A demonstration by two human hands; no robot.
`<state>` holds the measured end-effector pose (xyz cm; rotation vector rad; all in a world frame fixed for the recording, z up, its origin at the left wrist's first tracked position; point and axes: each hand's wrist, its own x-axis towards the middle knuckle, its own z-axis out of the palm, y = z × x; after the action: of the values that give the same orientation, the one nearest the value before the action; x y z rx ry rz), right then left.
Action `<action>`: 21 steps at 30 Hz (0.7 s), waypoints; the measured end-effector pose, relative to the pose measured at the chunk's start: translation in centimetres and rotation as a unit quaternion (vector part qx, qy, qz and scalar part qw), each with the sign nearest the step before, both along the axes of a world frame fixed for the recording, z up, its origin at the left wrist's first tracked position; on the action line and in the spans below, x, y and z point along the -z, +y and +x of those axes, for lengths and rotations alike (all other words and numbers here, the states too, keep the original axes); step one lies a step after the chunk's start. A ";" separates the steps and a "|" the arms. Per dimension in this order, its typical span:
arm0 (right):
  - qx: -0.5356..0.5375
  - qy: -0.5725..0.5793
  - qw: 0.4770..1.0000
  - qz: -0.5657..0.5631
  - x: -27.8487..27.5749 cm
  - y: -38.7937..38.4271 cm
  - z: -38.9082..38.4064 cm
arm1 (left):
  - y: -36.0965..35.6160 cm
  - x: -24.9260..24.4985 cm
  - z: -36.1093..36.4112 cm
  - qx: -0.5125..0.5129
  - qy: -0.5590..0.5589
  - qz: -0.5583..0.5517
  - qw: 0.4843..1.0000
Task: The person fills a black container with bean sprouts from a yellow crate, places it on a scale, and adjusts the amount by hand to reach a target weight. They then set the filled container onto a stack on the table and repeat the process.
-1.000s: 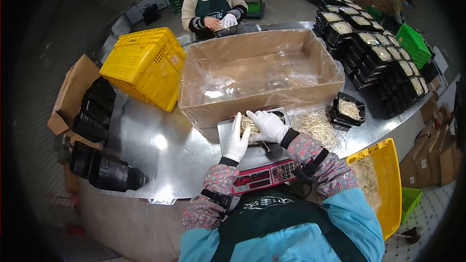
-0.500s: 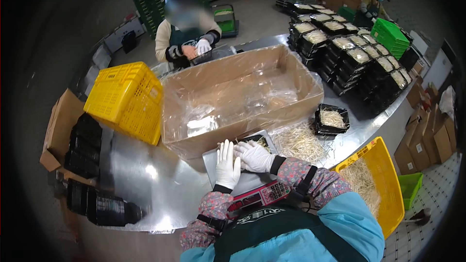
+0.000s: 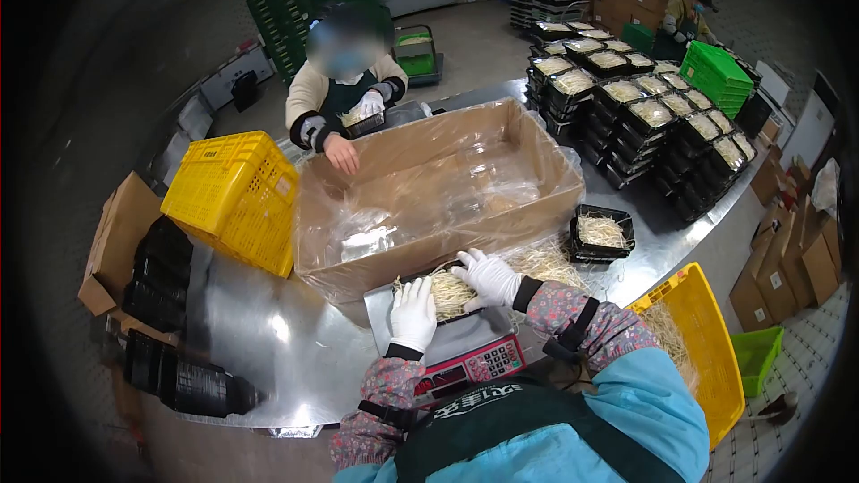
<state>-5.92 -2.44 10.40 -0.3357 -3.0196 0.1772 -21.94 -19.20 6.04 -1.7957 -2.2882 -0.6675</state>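
Note:
My left hand and my right hand, both in white gloves, press from either side on a mound of pale sprouts. The mound fills a black tray that sits on the platform of a digital scale with a red keypad panel. My fingers are curved around the sprouts and the tray's edges. A loose heap of sprouts lies on the steel table just right of the scale.
A plastic-lined cardboard box stands behind the scale. A filled black tray sits to the right, with stacks of filled trays beyond. Yellow crates flank me. A person across the table reaches into the box.
My hands shifted from patting the tray's top to cupping its sides, leaving the sprout mound visible. The person opposite lowered one hand onto the box rim. The view tilted slightly.

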 end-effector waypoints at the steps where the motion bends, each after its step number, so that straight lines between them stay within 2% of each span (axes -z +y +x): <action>1: 0.009 -0.011 1.000 -0.017 0.3 0.5 0.1 | 0.2 0.0 0.0 -0.005 -0.011 -0.003 1.000; 3: 0.032 -0.022 0.999 -0.017 1.0 0.8 -0.1 | 0.7 0.3 0.0 -0.009 -0.025 0.008 1.000; 4: 0.055 0.008 0.998 0.021 1.4 0.4 -0.3 | 0.9 0.3 0.1 -0.016 -0.015 0.005 1.000; 5: 0.045 0.037 0.996 0.063 1.7 0.1 -0.2 | 1.0 0.4 0.2 -0.023 -0.007 -0.001 1.000; 7: 0.040 0.048 0.996 0.068 2.2 0.0 -0.3 | 0.9 0.0 0.5 -0.029 -0.038 -0.023 0.999; 10: 0.045 0.059 0.995 -0.059 0.8 1.0 0.6 | 0.5 0.3 0.5 -0.020 -0.053 0.006 0.998; 11: 0.086 0.038 0.992 -0.081 -0.7 0.8 1.1 | 0.5 0.5 0.3 -0.018 -0.069 0.018 0.997; 14: 0.084 0.086 0.985 -0.123 -1.9 3.0 3.2 | -0.2 0.3 -0.2 -0.003 -0.199 0.091 0.976; 16: 0.094 0.094 0.977 -0.166 -4.4 3.8 4.9 | -1.0 -1.4 -0.5 0.004 -0.267 0.121 0.956; 17: 0.081 0.116 0.973 -0.183 -4.0 4.9 5.7 | -1.6 -2.8 -0.3 0.011 -0.294 0.139 0.946; 19: 0.105 0.127 0.955 -0.246 -4.5 5.9 7.1 | -2.4 -3.5 -1.0 0.002 -0.437 0.142 0.888; 21: 0.153 0.108 0.930 -0.316 -4.9 6.4 8.1 | -2.4 -3.2 -1.8 0.039 -0.553 0.210 0.805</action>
<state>2.21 3.95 15.31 -0.7662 -2.5651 1.0817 -23.77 -21.56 9.21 -1.3969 -2.2030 -2.5269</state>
